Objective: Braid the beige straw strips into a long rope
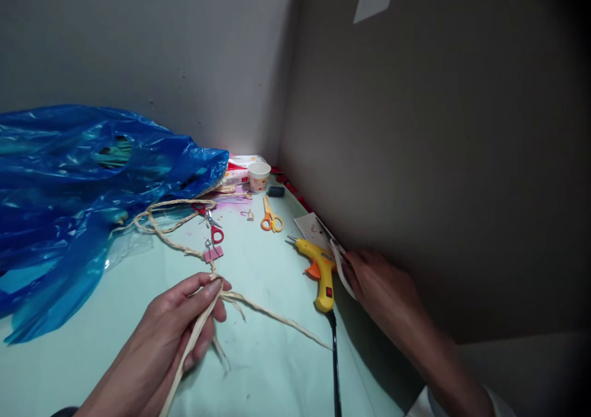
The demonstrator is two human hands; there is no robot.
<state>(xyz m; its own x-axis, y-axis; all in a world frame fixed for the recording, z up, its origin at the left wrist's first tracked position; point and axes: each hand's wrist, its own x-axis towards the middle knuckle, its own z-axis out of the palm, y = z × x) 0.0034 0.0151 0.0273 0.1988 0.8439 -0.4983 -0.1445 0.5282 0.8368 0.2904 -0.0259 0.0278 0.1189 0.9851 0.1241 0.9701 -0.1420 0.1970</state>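
My left hand [196, 315] is closed, thumb and fingers pinching a pale raffia braid [180, 244] where its loose strands [281, 320] fan out. One strand runs down across the palm toward the front edge of the picture. Beyond the fingers, a pink clip [213, 254] sits on the braid, close to red-handled scissors [215, 233]. At the right, beside the dark wall, my right hand [376, 281] is closed around a pale curved strip [340, 269]; its fingertips are partly hidden. Just left of it lies a yellow glue gun [323, 269] with an orange trigger.
A blue plastic bag [92, 189] covers the table's left side. Farther back are a paper cup [259, 177], a dark spool [276, 191] and orange-yellow scissors [271, 217]. A white card [311, 229] lies by the wall. The glue gun's black cord [335, 361] runs forward.
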